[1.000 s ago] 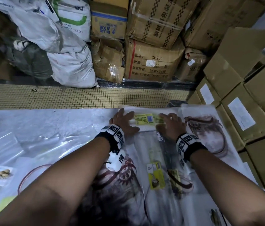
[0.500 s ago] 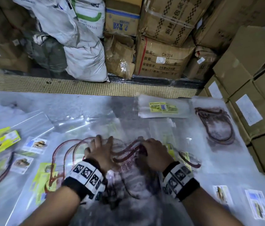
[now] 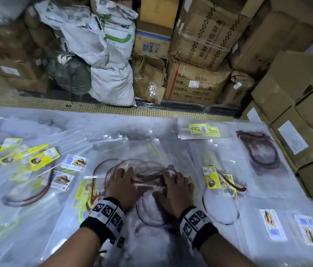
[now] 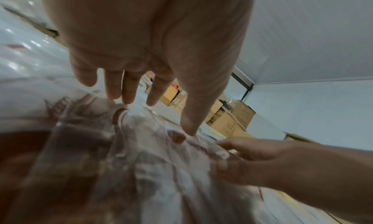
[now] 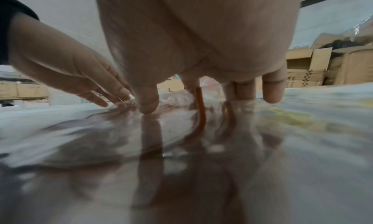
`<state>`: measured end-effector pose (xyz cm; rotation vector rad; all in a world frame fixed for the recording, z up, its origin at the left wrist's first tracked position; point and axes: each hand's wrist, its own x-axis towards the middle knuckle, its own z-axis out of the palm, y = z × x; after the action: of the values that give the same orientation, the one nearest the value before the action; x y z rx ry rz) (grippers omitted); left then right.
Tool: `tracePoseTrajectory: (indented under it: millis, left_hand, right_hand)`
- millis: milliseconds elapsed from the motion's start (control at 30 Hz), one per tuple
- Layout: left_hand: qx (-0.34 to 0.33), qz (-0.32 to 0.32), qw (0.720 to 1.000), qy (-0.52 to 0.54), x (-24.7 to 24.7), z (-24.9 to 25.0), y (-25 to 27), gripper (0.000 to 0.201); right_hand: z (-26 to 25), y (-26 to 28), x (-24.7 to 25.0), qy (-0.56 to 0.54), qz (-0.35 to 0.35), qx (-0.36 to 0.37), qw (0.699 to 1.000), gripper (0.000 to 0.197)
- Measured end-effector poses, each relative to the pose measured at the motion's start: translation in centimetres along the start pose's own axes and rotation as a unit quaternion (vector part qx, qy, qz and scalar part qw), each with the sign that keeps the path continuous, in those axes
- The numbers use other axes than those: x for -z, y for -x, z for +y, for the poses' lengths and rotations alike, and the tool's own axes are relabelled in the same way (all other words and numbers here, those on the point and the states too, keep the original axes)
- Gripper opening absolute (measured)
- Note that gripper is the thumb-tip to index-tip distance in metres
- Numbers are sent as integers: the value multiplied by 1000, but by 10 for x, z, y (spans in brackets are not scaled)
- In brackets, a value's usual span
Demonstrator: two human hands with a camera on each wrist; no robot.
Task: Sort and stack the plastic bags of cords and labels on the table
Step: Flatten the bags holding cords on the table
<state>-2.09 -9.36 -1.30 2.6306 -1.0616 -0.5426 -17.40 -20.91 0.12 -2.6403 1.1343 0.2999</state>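
Both my hands lie side by side on a clear plastic bag of red-brown cords (image 3: 149,173) at the middle of the table. My left hand (image 3: 122,183) presses it with straight, spread fingers (image 4: 129,90). My right hand (image 3: 176,186) touches the same bag, fingertips (image 5: 148,103) down on the plastic beside a cord (image 5: 200,109). A stack of bags with yellow labels (image 3: 202,130) lies at the far edge. Another cord bag (image 3: 257,149) lies at the far right. Loose labelled bags (image 3: 43,158) are spread on the left.
A bag with a yellow label and cord (image 3: 212,177) lies right of my hands, white picture labels (image 3: 270,224) nearer the front right. Cardboard boxes (image 3: 296,139) border the table's right edge. Sacks (image 3: 111,81) and cartons (image 3: 194,83) stand beyond the far edge.
Both hands left the yellow-label stack at the far edge and drew back to the cord bag at the table's middle, where they have stayed for the last half second.
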Motion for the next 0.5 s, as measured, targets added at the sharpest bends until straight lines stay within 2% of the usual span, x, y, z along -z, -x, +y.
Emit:
tracePoseTrajectory:
  millis: [67, 167, 233, 300, 333, 400, 467, 500]
  left_hand:
    - [10, -25, 999, 31, 2, -2, 9, 73]
    - [13, 9, 991, 133, 9, -8, 11, 75]
    - [23, 28, 956, 291, 11, -12, 11, 73]
    - [66, 4, 897, 437, 14, -15, 13, 79]
    - [87, -2, 877, 472, 14, -19, 13, 83]
    - [111, -4, 885, 453, 14, -26, 11, 79]
    - [118, -16, 943, 310, 22, -27, 13, 69]
    - [130, -27, 966, 222, 24, -28, 15, 71]
  right_hand:
    - [-7, 2, 0, -29, -17, -12, 999, 99]
    - [-12, 2, -2, -99, -9, -16, 995, 86]
    - [-14, 4, -3, -121, -1, -9, 993, 88]
    - [-17, 5, -3, -168, 10, 0, 986, 93]
    - [-18, 3, -5, -202, 22, 10, 979, 93]
    - [-18, -2, -12, -274, 52, 17, 960, 77]
    - [-19, -3, -12, -309, 103, 1, 945, 61]
    - [-20, -2, -11, -309, 120, -30, 943, 61]
